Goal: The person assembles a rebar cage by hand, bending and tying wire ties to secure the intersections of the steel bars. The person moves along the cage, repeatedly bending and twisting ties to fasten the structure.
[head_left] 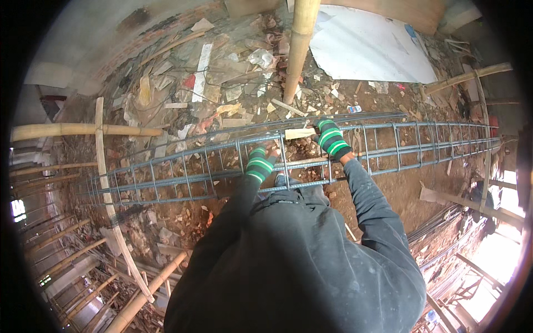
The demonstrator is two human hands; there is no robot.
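A long rebar cage (pixel 388 151) of steel bars tied with rectangular stirrups runs across in front of me from left to right. My left hand (pixel 262 162), in a green, black and white striped glove with bare fingertips, is at the cage beside a stirrup. Its fingers are bent, and what they pinch is too small to make out. My right hand (pixel 333 140), gloved alike, lies over the far upper bar with its fingers curled. A short pale piece of wood (pixel 299 133) sits across the bar against those fingers; whether they grip it is hidden.
An upright bamboo pole (pixel 300 53) stands beyond the cage. Wooden posts (pixel 105 172) and bamboo rails (pixel 83 131) cross the cage's left end. Rubble and scraps cover the ground. A white sheet (pixel 366 47) lies at the back right, and bars (pixel 438 222) lie at the lower right.
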